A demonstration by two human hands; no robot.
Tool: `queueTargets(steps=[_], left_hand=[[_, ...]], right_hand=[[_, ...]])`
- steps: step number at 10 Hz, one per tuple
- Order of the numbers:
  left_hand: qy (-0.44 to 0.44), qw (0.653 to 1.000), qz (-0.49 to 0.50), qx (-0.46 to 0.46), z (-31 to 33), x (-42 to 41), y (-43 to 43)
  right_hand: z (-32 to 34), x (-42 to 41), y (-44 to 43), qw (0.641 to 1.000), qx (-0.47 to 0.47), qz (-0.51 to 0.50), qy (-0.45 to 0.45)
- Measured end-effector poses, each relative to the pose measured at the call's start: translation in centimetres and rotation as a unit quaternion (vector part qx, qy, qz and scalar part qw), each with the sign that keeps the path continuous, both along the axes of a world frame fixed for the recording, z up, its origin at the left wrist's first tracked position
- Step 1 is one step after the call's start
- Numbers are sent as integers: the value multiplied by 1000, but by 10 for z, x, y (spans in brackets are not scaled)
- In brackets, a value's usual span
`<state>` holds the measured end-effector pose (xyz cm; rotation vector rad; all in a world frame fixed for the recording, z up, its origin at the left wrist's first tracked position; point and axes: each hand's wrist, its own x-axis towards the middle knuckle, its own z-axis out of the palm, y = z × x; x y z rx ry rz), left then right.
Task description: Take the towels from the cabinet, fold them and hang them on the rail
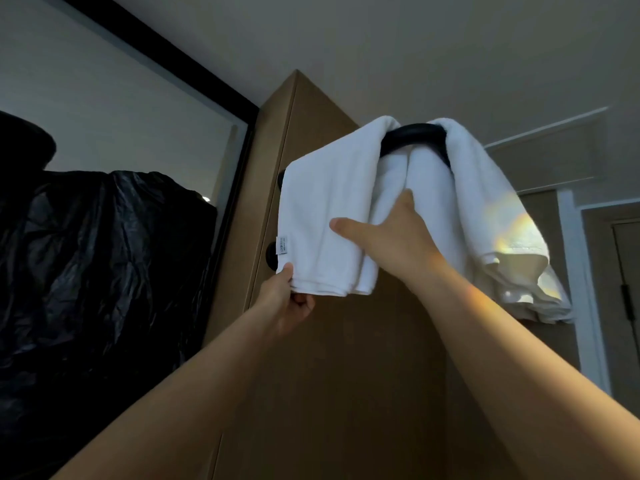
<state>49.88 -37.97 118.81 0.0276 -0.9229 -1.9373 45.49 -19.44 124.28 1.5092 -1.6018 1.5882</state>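
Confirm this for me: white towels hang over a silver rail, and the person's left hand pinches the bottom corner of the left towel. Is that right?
Not quite. The head view shows the rail is black, not silver. The rest holds: the left hand pinches the bottom corner of the left towel, which hangs over that rail.
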Motion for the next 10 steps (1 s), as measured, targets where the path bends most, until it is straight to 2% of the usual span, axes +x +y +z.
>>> queueTargets(steps=[2, 3, 4, 5, 6, 7, 8, 10], left_hand=[[-27, 999, 19, -24, -3, 2, 1], [-67, 994, 47, -70, -7, 6, 4], [-142, 976, 116, -116, -12, 15, 7], [-261, 919, 226, -189, -19, 26, 18], [-370, 797, 380, -290, -28, 45, 30], [-357, 712, 477, -371, -35, 74, 51], [-276, 681, 516, -440, -45, 93, 87], [-209, 639, 501, -545, -67, 107, 146]], right_hand=[[-5, -7, -10, 991, -43, -103, 68], [-15, -8, -8, 989, -59, -117, 69], [-24, -6, -4, 988, -57, -124, 72], [-31, -4, 10, 991, -31, -114, 61], [-46, 0, 31, 991, -14, -116, 63], [-64, 2, 56, 992, -26, -109, 64], [-82, 0, 83, 988, -51, -126, 80], [-125, -6, 118, 990, -30, -128, 57]])
